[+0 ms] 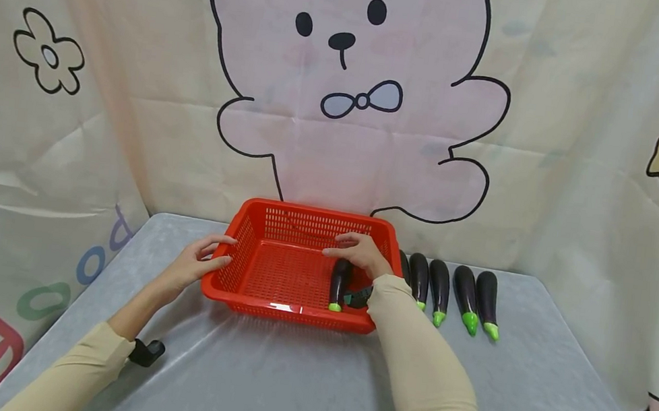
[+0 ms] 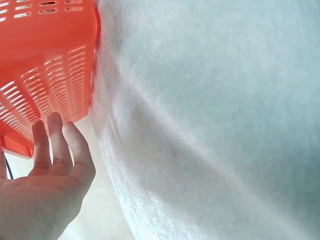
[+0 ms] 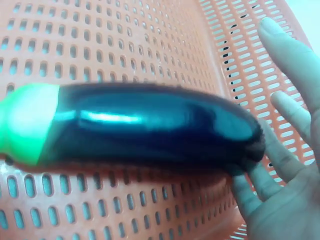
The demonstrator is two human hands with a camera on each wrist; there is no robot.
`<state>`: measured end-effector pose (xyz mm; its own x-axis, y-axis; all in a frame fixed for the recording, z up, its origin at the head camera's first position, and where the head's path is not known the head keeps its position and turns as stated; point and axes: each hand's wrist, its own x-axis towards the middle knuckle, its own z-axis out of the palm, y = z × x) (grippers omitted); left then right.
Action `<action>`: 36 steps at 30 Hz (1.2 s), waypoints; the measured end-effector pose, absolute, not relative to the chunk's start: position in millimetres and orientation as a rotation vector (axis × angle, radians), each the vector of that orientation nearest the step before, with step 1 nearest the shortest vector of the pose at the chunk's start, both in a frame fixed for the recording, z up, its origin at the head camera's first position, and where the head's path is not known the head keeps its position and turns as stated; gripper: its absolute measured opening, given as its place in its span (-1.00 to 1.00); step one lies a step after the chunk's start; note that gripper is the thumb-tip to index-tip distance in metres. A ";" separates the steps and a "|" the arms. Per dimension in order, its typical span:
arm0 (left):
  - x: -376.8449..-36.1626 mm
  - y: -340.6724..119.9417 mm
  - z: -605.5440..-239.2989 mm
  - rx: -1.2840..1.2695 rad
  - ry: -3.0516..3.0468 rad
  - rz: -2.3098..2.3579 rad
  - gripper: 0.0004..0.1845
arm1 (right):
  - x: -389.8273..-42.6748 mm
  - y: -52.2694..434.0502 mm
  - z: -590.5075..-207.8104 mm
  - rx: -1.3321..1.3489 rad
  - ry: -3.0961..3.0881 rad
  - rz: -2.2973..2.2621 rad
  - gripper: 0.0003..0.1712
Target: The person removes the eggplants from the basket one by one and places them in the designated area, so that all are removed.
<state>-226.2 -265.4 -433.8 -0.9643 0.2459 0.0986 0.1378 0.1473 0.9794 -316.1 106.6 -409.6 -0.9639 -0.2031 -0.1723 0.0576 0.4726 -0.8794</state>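
Note:
A red plastic basket (image 1: 282,271) with slotted walls stands at the back of the table. Inside it, toward the right, lies a dark purple eggplant (image 1: 340,281) with a green stem end. My right hand (image 1: 360,253) is over the basket at the eggplant's rounded end. In the right wrist view the fingers (image 3: 280,160) are spread beside that end and the thumb stands apart from it; whether they touch is hard to tell. At the basket's left side is my left hand (image 1: 196,263), fingers loosely bent near the rim, holding nothing.
Several more eggplants (image 1: 464,295) lie side by side on the grey table (image 1: 260,381), right of the basket. A printed cloth (image 1: 336,145) with a cartoon bear hangs close behind the table, and cloth also hangs at both sides.

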 end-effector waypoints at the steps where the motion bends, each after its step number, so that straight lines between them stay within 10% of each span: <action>1: -226.1 -265.4 -434.1 0.392 2.314 1.957 -0.53 | -315.8 106.9 -409.8 -0.123 2.471 -1.481 -0.28; 36: -223.0 -261.1 -428.7 0.403 2.311 1.949 -0.54 | -314.0 110.3 -413.9 -0.221 2.362 -1.384 -0.45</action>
<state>-223.0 -261.1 -428.7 -0.9609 0.2588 0.0988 0.1411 0.1501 0.9785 -314.0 110.3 -413.9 -0.9106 -0.3270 -0.2526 0.0606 0.4992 -0.8644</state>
